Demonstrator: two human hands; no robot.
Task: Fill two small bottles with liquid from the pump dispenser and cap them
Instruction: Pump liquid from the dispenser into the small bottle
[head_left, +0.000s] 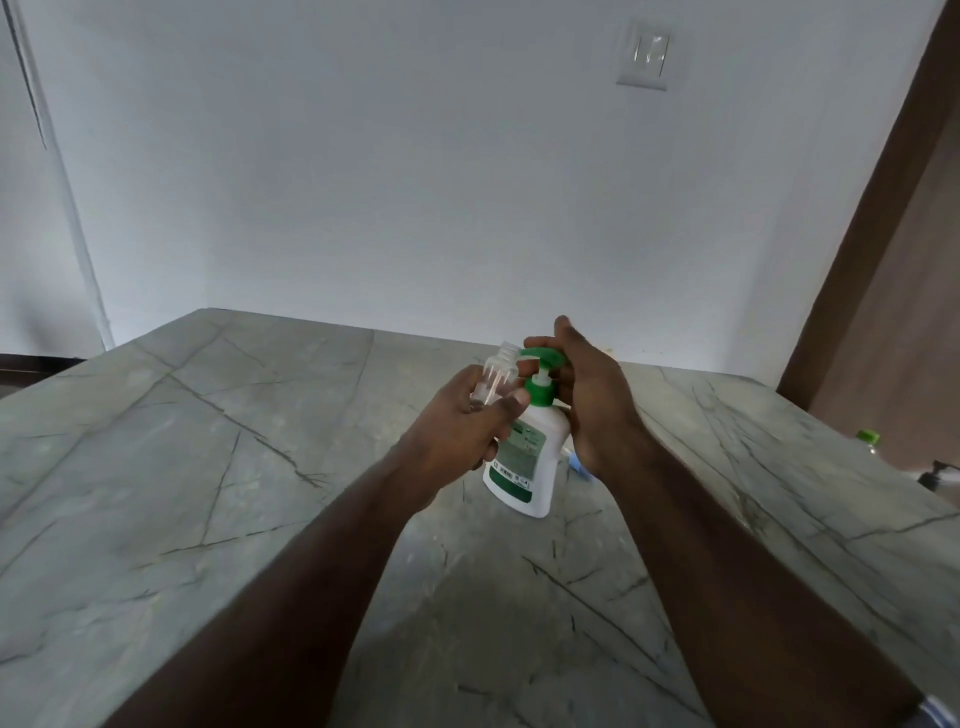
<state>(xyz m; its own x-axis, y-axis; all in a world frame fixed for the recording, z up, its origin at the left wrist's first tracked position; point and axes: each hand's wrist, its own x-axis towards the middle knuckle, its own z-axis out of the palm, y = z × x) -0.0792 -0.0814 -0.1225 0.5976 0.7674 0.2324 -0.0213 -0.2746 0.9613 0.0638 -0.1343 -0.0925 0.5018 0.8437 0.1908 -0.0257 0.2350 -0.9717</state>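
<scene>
On the grey veined table (218, 467), just right of centre, stands a white pump dispenser (524, 457) with a green pump head. The left hand (462, 426) grips a small clear bottle (496, 376), uncapped, its mouth tilted toward one o'clock just beside the nozzle; it looks empty, though blur makes that uncertain. The right hand (592, 395) curls over the pump head from three o'clock, fingers resting on top.

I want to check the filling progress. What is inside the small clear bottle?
The small clear bottle, held by the left hand, looks empty in its upper part. Fingers cover its lower part, so liquid there cannot be seen.
</scene>
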